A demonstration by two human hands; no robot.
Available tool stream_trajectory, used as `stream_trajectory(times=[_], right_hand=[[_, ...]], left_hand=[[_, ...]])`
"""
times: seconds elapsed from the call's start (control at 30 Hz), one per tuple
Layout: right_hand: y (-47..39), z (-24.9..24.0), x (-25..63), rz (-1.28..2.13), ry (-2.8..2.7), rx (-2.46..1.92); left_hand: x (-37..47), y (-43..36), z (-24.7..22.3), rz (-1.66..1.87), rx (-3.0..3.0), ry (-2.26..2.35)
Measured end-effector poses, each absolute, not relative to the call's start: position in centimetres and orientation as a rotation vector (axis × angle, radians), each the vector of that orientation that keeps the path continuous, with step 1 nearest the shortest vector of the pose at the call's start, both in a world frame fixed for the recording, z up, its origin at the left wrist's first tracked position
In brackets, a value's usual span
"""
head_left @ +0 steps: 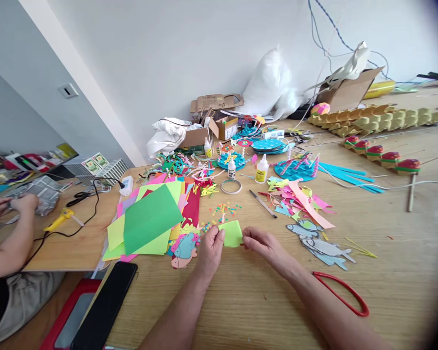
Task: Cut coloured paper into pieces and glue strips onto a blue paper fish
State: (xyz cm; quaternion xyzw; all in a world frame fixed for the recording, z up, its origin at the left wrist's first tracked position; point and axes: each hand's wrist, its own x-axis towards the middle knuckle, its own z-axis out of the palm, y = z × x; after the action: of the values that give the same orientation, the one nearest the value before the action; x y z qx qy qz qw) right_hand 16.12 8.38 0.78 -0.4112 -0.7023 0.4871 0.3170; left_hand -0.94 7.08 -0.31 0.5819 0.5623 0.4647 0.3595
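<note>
A small lime-green paper piece [231, 233] is held above the wooden table between both hands. My left hand [211, 248] pinches its left edge between thumb and fingers. At the right edge, my right hand [260, 244] has its thumb and fingers closed on the paper. Colored confetti [222, 210] lies just beyond the hands. Fish-shaped paper cutouts [184, 250] rest left of my left hand, beside a stack of colored sheets topped by a green sheet [152, 218]. Grey and blue paper fish [323, 245] lie right of my right hand.
Red-handled scissors [345, 294] lie at the right front, a black phone [104, 306] at the left front. Glue bottles [262, 171], a tape roll [231, 186], a pen [263, 204] and paper scraps [299, 197] sit farther back. Another person's arm [16, 238] is at far left.
</note>
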Motion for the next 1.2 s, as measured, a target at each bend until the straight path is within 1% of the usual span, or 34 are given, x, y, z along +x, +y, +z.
stream_trajectory(times=[0.27,0.4,0.6,0.73,1.0,1.2], right_hand=[[8.5,-0.3,15.1,1.504,-1.566,-0.978],[8.6,-0.5,15.0,1.459,-1.506,-1.010],[8.6,0.3,15.2,1.488,-1.496,-1.003],[8.7,0.2,15.4,1.427,-1.454,-1.044],[8.7,-0.1,15.4,1.364,-1.463,-1.074],[8.4,0.3,15.4,1.309,-1.547,-1.088]], left_hand=[[-0.1,6.6,0.6,1.103,1.613,1.401],[0.3,6.5,0.5,1.091,1.614,1.265],[-0.2,6.7,0.1,1.030,1.663,1.321],[-0.3,6.7,0.3,0.984,1.694,1.328],[-0.1,6.7,0.4,1.058,1.645,1.247],[-0.4,6.7,0.1,1.143,1.669,1.312]])
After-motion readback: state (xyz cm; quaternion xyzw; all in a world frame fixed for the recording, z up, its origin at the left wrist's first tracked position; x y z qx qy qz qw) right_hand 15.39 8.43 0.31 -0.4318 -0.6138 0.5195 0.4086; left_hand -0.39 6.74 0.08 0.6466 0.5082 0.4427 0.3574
